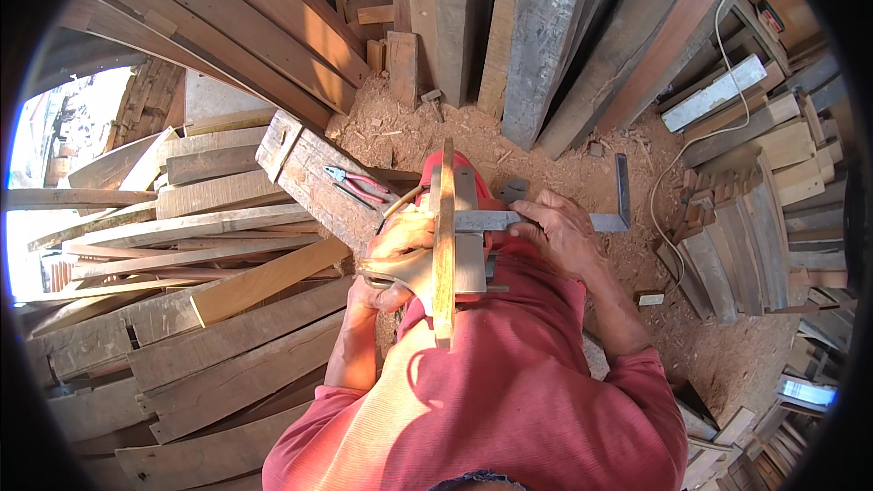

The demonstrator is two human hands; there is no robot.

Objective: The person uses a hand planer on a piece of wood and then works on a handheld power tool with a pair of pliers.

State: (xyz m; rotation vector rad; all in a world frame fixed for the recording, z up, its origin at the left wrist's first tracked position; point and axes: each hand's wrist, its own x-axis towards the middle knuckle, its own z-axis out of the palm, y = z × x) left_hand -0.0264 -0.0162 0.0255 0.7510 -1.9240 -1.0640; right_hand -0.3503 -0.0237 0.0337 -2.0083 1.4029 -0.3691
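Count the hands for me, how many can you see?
2. The left hand is around the wooden piece; the right hand is on the L-shaped metal bar. Some fingers are hidden.

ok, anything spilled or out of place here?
Sawdust lies strewn ahead and at right, with a loose cable snaking across it; both look untidy, and the cable might snag.

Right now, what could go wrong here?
The right hand holds the L-shaped metal bar; its bent end juts out beyond that hand and might snag or knock something if swung. The pliers lie on the worn plank near the left hand, so a stray bump could knock them off.
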